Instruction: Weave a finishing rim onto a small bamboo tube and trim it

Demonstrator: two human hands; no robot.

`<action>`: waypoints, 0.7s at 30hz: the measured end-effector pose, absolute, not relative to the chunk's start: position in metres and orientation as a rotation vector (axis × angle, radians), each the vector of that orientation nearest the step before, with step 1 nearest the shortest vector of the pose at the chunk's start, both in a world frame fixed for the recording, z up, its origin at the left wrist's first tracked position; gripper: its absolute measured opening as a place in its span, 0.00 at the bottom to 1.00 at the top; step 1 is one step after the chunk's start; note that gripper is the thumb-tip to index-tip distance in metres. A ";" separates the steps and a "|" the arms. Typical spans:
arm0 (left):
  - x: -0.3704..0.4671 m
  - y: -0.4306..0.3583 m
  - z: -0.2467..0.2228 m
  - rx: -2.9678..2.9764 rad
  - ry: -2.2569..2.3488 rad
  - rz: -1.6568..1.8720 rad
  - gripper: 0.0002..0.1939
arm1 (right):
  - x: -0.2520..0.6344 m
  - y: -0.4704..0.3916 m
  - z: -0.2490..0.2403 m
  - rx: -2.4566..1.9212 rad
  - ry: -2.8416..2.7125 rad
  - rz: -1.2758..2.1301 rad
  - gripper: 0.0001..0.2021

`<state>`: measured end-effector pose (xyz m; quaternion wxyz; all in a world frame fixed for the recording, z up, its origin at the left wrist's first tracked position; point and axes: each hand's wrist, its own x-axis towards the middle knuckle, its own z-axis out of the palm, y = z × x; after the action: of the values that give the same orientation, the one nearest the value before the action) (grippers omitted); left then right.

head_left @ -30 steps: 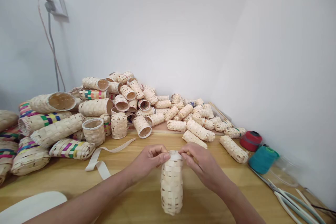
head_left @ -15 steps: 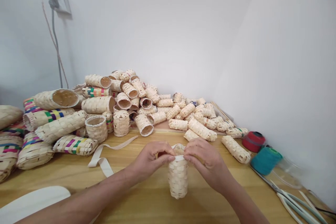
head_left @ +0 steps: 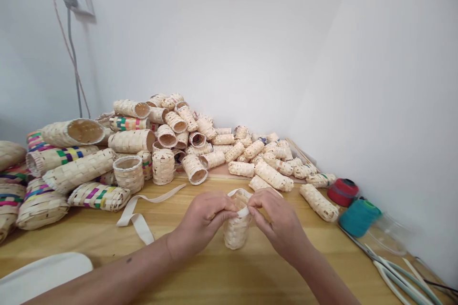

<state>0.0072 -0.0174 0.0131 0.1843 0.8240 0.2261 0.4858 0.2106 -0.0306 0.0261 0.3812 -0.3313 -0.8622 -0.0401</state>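
Between my hands is a small pale woven basket (head_left: 236,232), shaped like a tube, its open mouth tilted toward the far side. A white band runs around its rim. With thumb and fingers my left hand (head_left: 205,217) pinches the rim on the left. On the right side of the rim, my right hand (head_left: 281,224) pinches in the same way. Fingertips of both hands hide parts of the band. A loose white fabric strip (head_left: 133,212) lies curled on the table, left of the basket.
Woven baskets (head_left: 130,140) are heaped at the back and left, some with coloured bands. To the right stand a red thread spool (head_left: 342,192), a teal thread spool (head_left: 359,217) and scissors (head_left: 397,274). A white flat piece (head_left: 46,274) lies front left. A socket (head_left: 84,1) is on the wall.
The basket's mouth has tipped more into view and its bottom has risen and swung slightly left. Both hands still pinch the rim. The whole view has shifted a little.
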 end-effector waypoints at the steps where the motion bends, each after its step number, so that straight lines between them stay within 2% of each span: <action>1: 0.007 -0.017 0.013 2.326 0.671 1.346 0.12 | 0.210 -0.031 0.027 -0.840 -2.205 -0.103 0.06; 6: 0.006 -0.017 0.016 2.323 0.749 1.270 0.12 | 0.211 -0.031 0.028 -0.787 -2.215 -0.109 0.05; 11: 0.007 -0.014 0.019 2.275 0.763 1.263 0.09 | 0.213 -0.032 0.031 -0.746 -2.279 -0.085 0.10; 17: 0.007 -0.013 0.019 2.234 0.742 1.259 0.08 | 0.211 -0.034 0.034 -0.803 -2.299 0.035 0.03; 21: 0.006 -0.012 0.017 2.226 0.704 1.240 0.08 | 0.211 -0.031 0.031 -0.773 -2.270 0.075 0.05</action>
<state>0.0058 -0.0124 0.0171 0.2464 0.8161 0.2583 0.4546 0.2108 -0.0310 0.0314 0.3628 -0.3001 -0.8818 0.0291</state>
